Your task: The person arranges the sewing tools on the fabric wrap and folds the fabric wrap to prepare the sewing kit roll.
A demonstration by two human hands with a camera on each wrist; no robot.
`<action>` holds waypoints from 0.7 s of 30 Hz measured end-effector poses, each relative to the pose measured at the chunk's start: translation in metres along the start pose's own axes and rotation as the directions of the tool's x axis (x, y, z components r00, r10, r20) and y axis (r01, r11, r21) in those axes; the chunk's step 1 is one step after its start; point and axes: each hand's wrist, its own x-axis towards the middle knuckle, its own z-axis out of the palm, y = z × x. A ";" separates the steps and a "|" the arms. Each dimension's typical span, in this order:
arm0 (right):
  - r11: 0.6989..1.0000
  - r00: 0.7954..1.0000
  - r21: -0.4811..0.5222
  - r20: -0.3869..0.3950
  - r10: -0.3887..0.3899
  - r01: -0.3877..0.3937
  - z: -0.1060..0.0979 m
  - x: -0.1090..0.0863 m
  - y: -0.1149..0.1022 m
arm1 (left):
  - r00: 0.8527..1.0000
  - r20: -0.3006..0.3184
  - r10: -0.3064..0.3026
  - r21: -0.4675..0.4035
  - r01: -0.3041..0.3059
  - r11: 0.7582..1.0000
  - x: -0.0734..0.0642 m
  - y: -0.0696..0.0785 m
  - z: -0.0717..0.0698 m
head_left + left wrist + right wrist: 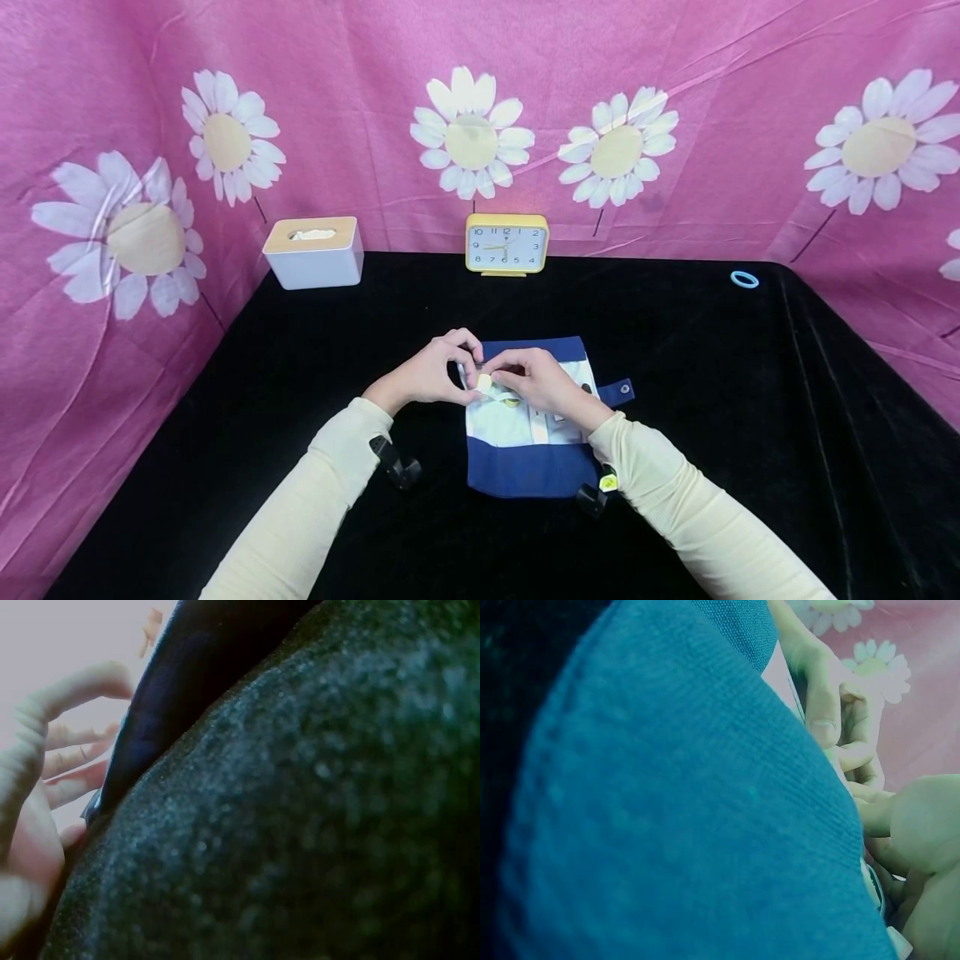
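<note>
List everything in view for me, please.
cloth: 1, black, lower half
fabric: 1, blue and white, on the cloth
tab: 1, blue, fabric's right
small piece: 1, cream, over fabric
clock: 1, yellow, back centre
box: 1, white and tan, back left
ring: 1, light blue, back right
backdrop: 1, pink daisy print, behind
patch: 1, yellow, right wrist
cameras: 2, black, at wrists
sleeves: 2, cream, bottom
left hand: 1, bare, fabric's left edge
right hand: 1, bare, over fabric
</note>
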 end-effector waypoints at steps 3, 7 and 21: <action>1.000 1.000 -0.016 0.002 -0.004 0.004 0.000 0.000 0.000 | 1.000 0.007 0.008 0.008 -0.008 1.000 0.000 0.002 -0.001; 1.000 1.000 -0.032 0.015 -0.001 0.002 0.001 0.000 -0.001 | 1.000 0.020 0.003 0.019 -0.003 1.000 -0.001 0.004 -0.002; 1.000 0.998 -0.001 0.062 0.007 -0.007 -0.002 -0.003 -0.002 | 0.997 0.045 -0.068 0.018 0.067 0.998 -0.002 0.005 -0.002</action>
